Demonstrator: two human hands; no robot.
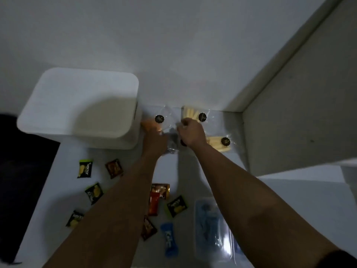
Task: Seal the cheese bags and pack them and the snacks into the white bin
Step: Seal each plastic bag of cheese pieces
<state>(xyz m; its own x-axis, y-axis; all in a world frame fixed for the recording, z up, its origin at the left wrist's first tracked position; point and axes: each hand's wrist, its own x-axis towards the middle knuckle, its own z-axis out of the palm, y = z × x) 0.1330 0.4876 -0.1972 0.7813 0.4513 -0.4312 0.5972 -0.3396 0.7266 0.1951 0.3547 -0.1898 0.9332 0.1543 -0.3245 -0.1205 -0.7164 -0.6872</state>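
Both arms reach out over the white table (119, 167). The right hand (192, 133) is curled, its fingertips pinching the clear plastic of a cheese bag (168, 120) with orange cheese and a black round sticker. The left hand (156, 141) lies just beside it, blurred; I cannot tell its grip. Beyond the right hand lie two bags of pale cheese sticks (195, 114). Left of the hands stands the white bin (81, 107). Nearer than the hands, snack packets (86, 168) are scattered.
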